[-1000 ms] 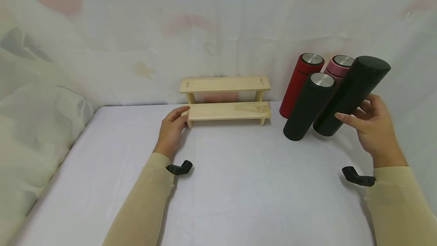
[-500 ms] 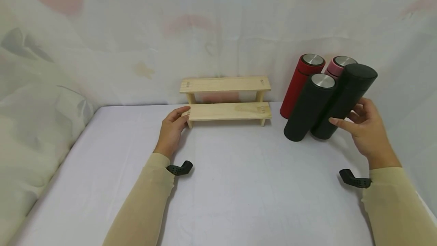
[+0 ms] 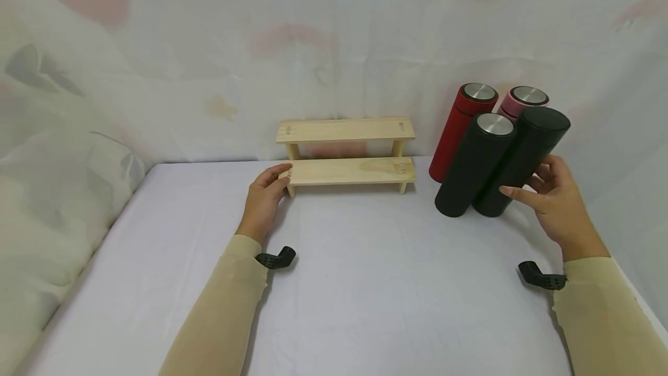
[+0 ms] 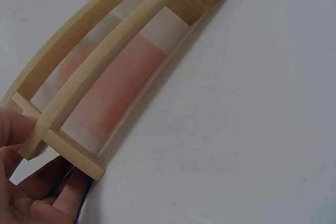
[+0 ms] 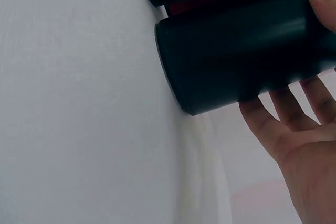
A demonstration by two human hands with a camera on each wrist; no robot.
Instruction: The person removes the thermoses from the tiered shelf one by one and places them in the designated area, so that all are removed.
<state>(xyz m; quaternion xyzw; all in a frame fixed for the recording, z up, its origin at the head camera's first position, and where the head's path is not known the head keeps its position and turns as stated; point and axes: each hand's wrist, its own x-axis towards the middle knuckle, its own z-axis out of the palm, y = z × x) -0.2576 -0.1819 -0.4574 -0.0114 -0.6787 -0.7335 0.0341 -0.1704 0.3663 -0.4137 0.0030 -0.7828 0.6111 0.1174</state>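
Note:
My left hand [image 3: 263, 199] pinches the left end of a two-tier wooden shelf stand [image 3: 352, 171], which stands against the back cloth. In the left wrist view the thumb lies at the board's end and the fingers go beneath. On the right, my right hand [image 3: 561, 208] holds an all-black thermos [image 3: 540, 132] low on its body, thumb in front and fingers on the far side. This thermos stands beside another black thermos [image 3: 477, 158] with a silver lid top. Behind them are a red thermos [image 3: 459, 123] and a pink thermos [image 3: 513, 107], the pink one mostly hidden.
A white cloth covers the table [image 3: 365, 283]. Patterned fabric [image 3: 209, 62] hangs along the back, and more of it bulges at the left side [image 3: 62, 202]. A black wrist camera mount [image 3: 543, 276] sticks out from the right sleeve, with another [image 3: 276, 257] on the left.
My right hand has brought the all-black thermos left and down, closer against the silver-topped black one, and it leans less. The left hand and the wooden stand stay put.

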